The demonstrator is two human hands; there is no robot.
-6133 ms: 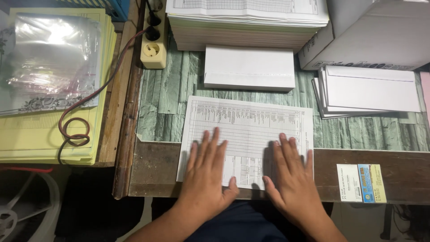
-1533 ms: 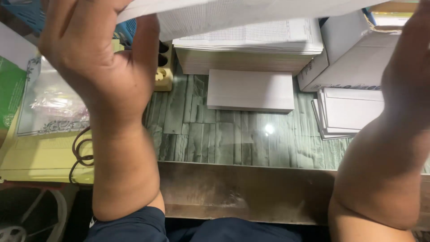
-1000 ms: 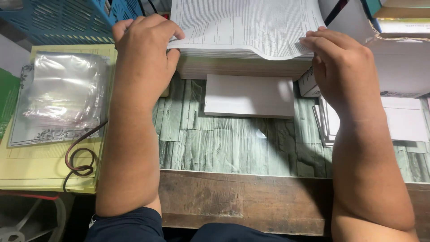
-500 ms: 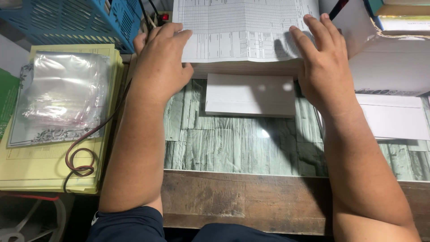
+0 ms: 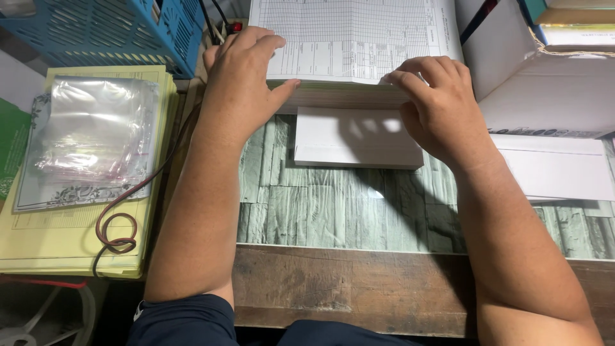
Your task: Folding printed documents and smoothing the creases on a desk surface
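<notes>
A thick stack of printed forms (image 5: 355, 38) with ruled tables lies at the far side of the green wood-pattern desk (image 5: 333, 205). My left hand (image 5: 240, 80) rests on the stack's left front corner, thumb pressed against its edge. On the right front corner, the fingers of my right hand (image 5: 439, 106) curl over the top sheets and pinch their edge. A smaller pile of blank white paper (image 5: 355, 138) sits just in front of the stack, between my forearms.
A blue plastic basket (image 5: 109, 32) stands at the far left. Clear plastic bags (image 5: 93, 138) lie on yellow sheets (image 5: 57, 237), with a red-brown cable (image 5: 118, 224) looping over them. White boxes (image 5: 544, 90) and white sheets (image 5: 557, 170) sit to the right.
A sheet that lay under both flat hands on the near desk was lifted and set onto the far stack. Both hands have since slid to the stack's front corners, the right fingers curling.
</notes>
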